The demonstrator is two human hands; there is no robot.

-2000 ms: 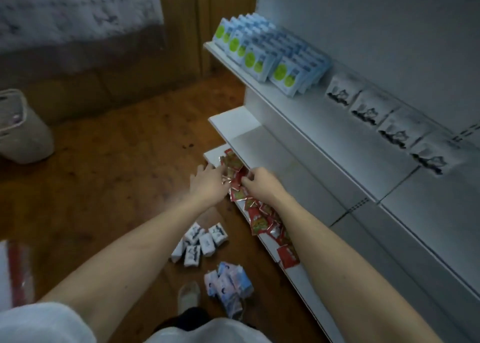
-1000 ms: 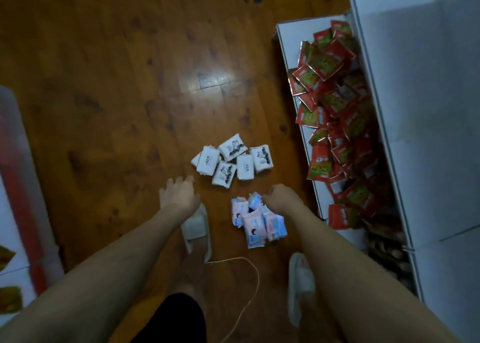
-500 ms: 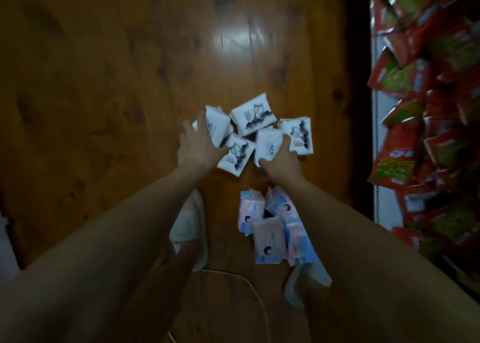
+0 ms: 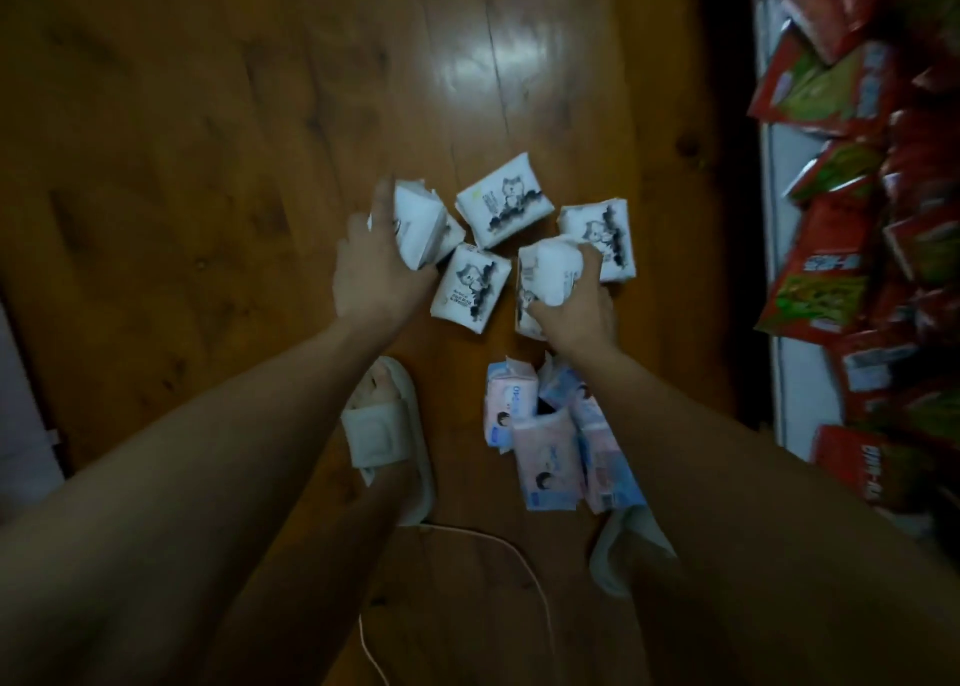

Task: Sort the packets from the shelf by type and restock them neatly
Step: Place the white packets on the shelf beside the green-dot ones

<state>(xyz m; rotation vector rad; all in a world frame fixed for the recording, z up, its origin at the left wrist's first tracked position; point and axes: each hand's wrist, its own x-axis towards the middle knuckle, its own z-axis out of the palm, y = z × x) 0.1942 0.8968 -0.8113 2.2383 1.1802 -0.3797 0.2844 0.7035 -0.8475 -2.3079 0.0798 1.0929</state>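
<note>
Both hands now close around white packets they only reached toward half a second ago, and the packets sit slightly lifted and tilted in the grips. Largest in view, a glossy brown wooden floor (image 4: 208, 139) with dark grain and a bright glare patch fills the scene. Along the right edge, a white shelf (image 4: 774, 248) holds a jumbled heap of crinkly red and green packets (image 4: 841, 248). Two bare forearms stretch forward from the bottom corners toward the floor's middle. A pale slipper (image 4: 389, 441) on a foot lies between them, with a thin white cord (image 4: 519, 555) curving below it. Beside the slipper, under the right wrist, soft pink and blue packets (image 4: 545, 451) lie piled. Further ahead lies a cluster of small, pillow-shaped white packets printed with a black cartoon animal. The left hand (image 4: 374, 269), knuckles up, has its fingers curled round the left white packet (image 4: 421, 228). The right hand (image 4: 576, 306) clamps thumb and fingers around another white packet (image 4: 550, 269). Three loose white packets (image 4: 504, 207) rest on the floor between and beside the hands.
</note>
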